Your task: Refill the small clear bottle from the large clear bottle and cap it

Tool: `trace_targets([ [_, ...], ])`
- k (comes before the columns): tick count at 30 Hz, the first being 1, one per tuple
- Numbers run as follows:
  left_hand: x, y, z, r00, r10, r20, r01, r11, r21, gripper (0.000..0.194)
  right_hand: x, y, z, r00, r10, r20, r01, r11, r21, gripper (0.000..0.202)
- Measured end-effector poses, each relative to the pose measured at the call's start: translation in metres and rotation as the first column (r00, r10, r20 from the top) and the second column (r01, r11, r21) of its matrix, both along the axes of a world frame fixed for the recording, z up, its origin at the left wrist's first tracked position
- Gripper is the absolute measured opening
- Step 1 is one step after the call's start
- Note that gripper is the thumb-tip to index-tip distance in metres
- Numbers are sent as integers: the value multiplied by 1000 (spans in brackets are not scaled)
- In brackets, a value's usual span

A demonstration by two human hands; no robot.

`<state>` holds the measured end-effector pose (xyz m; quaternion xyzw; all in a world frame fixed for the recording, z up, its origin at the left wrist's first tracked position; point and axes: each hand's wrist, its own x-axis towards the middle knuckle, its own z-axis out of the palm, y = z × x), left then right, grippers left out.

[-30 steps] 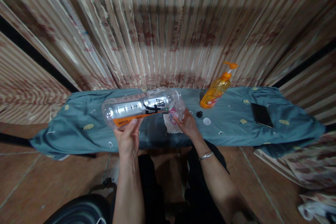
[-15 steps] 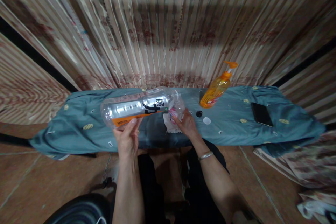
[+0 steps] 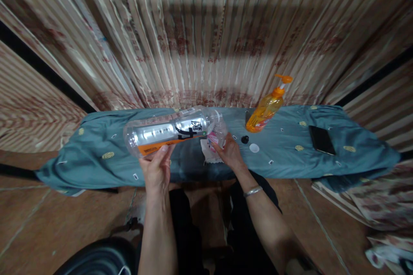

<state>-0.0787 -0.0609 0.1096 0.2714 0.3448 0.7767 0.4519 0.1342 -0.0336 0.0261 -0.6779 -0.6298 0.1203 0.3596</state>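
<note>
My left hand (image 3: 157,165) is closed around a large clear plastic bottle (image 3: 158,133) with a silver and orange label. The bottle lies nearly level above the cloth, its neck tilted slightly up to the right. Its mouth meets the top of a smaller clear bottle (image 3: 218,131) with a pink-marked label. My right hand (image 3: 229,151) grips this smaller bottle from the right and hides part of it. A white packet or cloth (image 3: 211,156) lies under the small bottle. Whether any liquid passes between the bottles cannot be made out.
An orange pump bottle (image 3: 265,111) stands right of my hands. Before it lie a small black cap (image 3: 245,139) and a white round lid (image 3: 254,148). A dark phone (image 3: 322,140) rests farther right on the teal cloth (image 3: 284,161). Striped curtains (image 3: 206,43) hang behind.
</note>
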Motion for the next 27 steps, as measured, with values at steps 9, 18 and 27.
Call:
trace_targets([
  [9,1,0,1,1000,8,-15,-8,1000,1,42,-1,0,1,1000,-19,21,19,1000,-23,43],
  [18,0,0,-1,1000,7,-20,-7,1000,-10,42,-1,0,2,1000,-17,15,18,999,-33,40],
  [27,1,0,0,1000,9,-6,-9,1000,-4,39,-2,0,2,999,-28,17,28,999,-35,40],
])
